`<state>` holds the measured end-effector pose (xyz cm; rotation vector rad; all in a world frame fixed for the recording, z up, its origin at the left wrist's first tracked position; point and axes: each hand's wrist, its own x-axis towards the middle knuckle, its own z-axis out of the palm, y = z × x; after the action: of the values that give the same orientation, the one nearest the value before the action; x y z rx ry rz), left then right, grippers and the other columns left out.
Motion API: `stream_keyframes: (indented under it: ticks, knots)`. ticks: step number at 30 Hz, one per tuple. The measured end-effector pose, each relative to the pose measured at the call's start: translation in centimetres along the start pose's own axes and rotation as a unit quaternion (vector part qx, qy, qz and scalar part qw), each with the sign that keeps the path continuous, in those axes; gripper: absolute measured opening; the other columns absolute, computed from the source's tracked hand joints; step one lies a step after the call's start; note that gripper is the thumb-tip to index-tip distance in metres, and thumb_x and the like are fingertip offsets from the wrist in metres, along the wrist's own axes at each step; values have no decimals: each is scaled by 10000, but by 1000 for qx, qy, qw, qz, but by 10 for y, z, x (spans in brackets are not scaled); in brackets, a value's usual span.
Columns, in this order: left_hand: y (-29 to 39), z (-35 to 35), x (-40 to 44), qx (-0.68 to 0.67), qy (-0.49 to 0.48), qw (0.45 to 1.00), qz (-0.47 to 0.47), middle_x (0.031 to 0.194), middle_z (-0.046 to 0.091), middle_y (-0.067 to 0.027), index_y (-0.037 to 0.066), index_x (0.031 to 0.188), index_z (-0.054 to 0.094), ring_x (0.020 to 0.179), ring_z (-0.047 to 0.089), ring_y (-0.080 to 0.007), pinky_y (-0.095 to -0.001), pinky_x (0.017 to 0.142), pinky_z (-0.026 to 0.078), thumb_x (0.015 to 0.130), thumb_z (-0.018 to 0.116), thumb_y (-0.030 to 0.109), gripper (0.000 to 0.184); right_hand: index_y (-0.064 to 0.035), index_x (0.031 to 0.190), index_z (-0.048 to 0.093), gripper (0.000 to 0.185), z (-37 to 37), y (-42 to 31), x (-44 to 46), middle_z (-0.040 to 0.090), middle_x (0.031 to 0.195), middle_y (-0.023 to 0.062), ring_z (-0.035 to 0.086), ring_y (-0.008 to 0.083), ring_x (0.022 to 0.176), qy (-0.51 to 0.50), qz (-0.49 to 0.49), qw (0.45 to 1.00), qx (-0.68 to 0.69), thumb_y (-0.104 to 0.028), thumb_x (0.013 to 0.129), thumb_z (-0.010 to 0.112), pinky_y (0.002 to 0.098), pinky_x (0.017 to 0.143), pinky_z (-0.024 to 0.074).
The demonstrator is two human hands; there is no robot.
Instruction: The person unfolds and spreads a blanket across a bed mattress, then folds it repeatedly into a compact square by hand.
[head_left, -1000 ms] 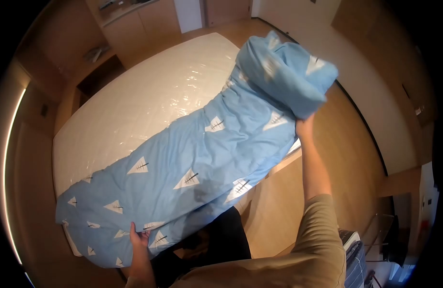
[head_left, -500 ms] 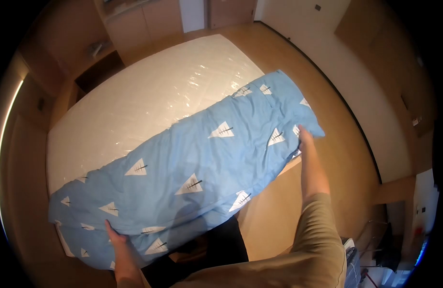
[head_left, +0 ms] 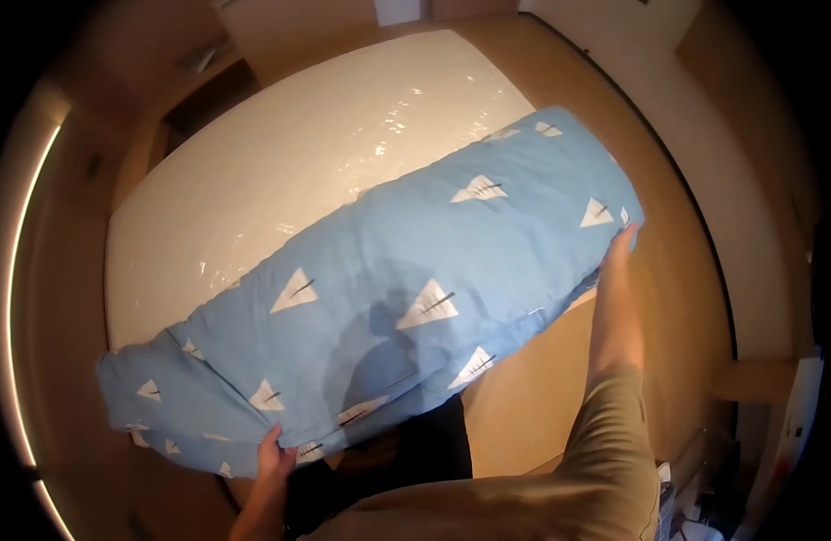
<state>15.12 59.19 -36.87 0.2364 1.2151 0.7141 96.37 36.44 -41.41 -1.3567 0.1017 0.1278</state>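
"Where does the blue quilt (head_left: pixel 361 243) lie?"

"Slantwise across the middle of the frame, lower left to upper right, along the near side of the mattress (head_left: pixel 280 162). The rest of that pale, glossy surface shows beyond it, toward the upper left."

"And the hands?"

"The left hand (head_left: pixel 276 460) is at the quilt's near edge, bottom of the frame, left of centre. Its thumb lies on top and the fingers seem closed on the cloth. The right hand (head_left: pixel 618 245) is at the far right end, against the edge; its fingers are mostly hidden, so I can't tell whether they grip or only press."

"How would you handle the cloth well from there?"

"I'd match the pull of both hands so the edge stays straight. A crease runs down toward the left thumb, so I'd ease the tension there and smooth the cloth outward. Something that thick and soft probably bunches if one hand tugs alone."

"Now the count?"

"One quilt, one mattress, two hands, one on each end of the near edge. The white tree prints (head_left: pixel 429 307) number more than ten, but folds cut several of them, so I won't give an exact figure."
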Motion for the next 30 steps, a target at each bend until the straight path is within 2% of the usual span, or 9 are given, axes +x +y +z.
stream_keyframes:
  ticks: [5, 7, 9, 10, 16, 22, 23, 25, 30]
  knots:
    - [71, -65, 25, 3, -46, 999, 19, 1158, 620, -93, 65, 1222, 519, 1005, 621, -240, -393, 873, 513, 905, 600, 317, 413, -128, 1441, 308, 840, 12, 39, -181, 395, 1437, 109, 417, 296, 1288, -117, 235, 962, 70, -724, 856, 396, 490, 1011, 389]
    - [104, -83, 37, -3, 108, 991, 75, 1027, 663, -45, 89, 1144, 556, 850, 658, -205, -360, 722, 554, 890, 613, 387, 396, -156, 1377, 386, 782, 22, 23, -263, 481, 1352, 89, 492, 272, 1198, -187, 374, 899, 133, -720, 838, 449, 485, 932, 441]
    - [133, -164, 80, 26, -11, 993, 112, 908, 648, -39, 112, 1085, 591, 759, 639, -198, -308, 541, 516, 852, 643, 457, 420, -154, 1369, 370, 774, 31, 30, -318, 506, 1324, 70, 510, 269, 1174, -231, 458, 854, 92, -693, 830, 503, 484, 900, 453]
    - [139, -136, 69, 12, 108, 981, 158, 907, 645, -40, 124, 1073, 599, 755, 633, -199, -308, 529, 504, 846, 653, 455, 405, -141, 1403, 313, 814, 47, 28, -348, 489, 1345, 65, 494, 279, 1202, -244, 473, 845, 54, -678, 829, 523, 491, 908, 446]
    - [171, -174, 130, -127, 133, 955, 232, 1060, 615, -141, -5, 1177, 567, 937, 624, -295, -482, 777, 534, 818, 704, 274, 475, -106, 1313, 490, 460, 107, 44, -390, 528, 1338, 76, 521, 285, 1203, -229, 554, 801, 8, -375, 942, 529, 432, 1002, 433]
    - [217, -139, 17, -165, 129, 931, 300, 1006, 629, -162, -30, 1084, 579, 924, 632, -291, -438, 816, 531, 796, 650, 98, 323, 89, 1316, 412, 563, 118, -83, -364, 511, 1319, 184, 491, 320, 1212, -357, 248, 900, -35, -338, 964, 511, 438, 1053, 367]
    - [213, -136, -13, -181, 109, 928, 308, 995, 632, -161, -26, 1072, 582, 917, 634, -290, -431, 816, 532, 792, 639, 79, 304, 82, 1348, 383, 607, 125, -102, -391, 473, 1361, 183, 467, 332, 1237, -238, 215, 945, -62, -365, 961, 516, 456, 1062, 356]
    - [179, -162, -55, -130, 80, 950, 273, 1234, 538, -116, 30, 1342, 410, 1127, 528, -317, -469, 972, 452, 838, 595, 153, 550, 63, 1372, 365, 629, 95, -82, -404, 429, 1399, 184, 434, 341, 1266, -200, 185, 962, -26, -378, 953, 527, 470, 1065, 353]
    - [102, -243, -50, -272, -10, 934, 232, 1330, 514, -107, 30, 1375, 394, 1209, 498, -279, -423, 1038, 394, 866, 593, 166, 563, -54, 1406, 362, 534, 9, 55, -373, 422, 1434, 110, 448, 294, 1278, -206, 385, 900, 16, -357, 968, 401, 427, 1044, 408]
